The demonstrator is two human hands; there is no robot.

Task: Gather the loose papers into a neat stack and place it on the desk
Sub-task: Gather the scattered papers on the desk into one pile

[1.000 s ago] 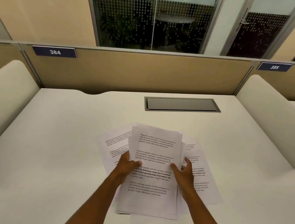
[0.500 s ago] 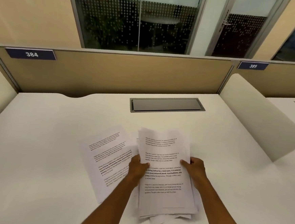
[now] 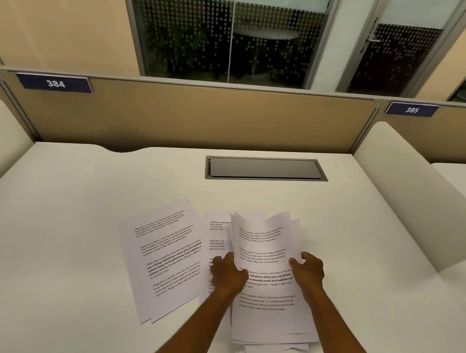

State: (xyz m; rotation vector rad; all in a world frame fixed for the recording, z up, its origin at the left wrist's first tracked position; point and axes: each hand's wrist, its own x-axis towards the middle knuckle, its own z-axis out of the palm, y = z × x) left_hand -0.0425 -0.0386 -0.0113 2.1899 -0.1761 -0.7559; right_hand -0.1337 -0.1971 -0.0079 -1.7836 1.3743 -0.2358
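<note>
We hold the gathered bundle of papers (image 3: 267, 279) by its two long edges, the left hand (image 3: 228, 275) curled over the left edge and the right hand (image 3: 308, 271) pinching the right edge, thumb on top. The bundle rests on the desk (image 3: 67, 247) near us, its lower sheets fanned out unevenly. Two loose sheets (image 3: 164, 257) lie just beside it to the left, and another sheet (image 3: 217, 236) is tucked partly under our left hand. We judge we should draw these in first, then stand the bundle on edge and tap it square. The only container here is the recessed cable box (image 3: 266, 169), lid closed; we cannot see inside.
</note>
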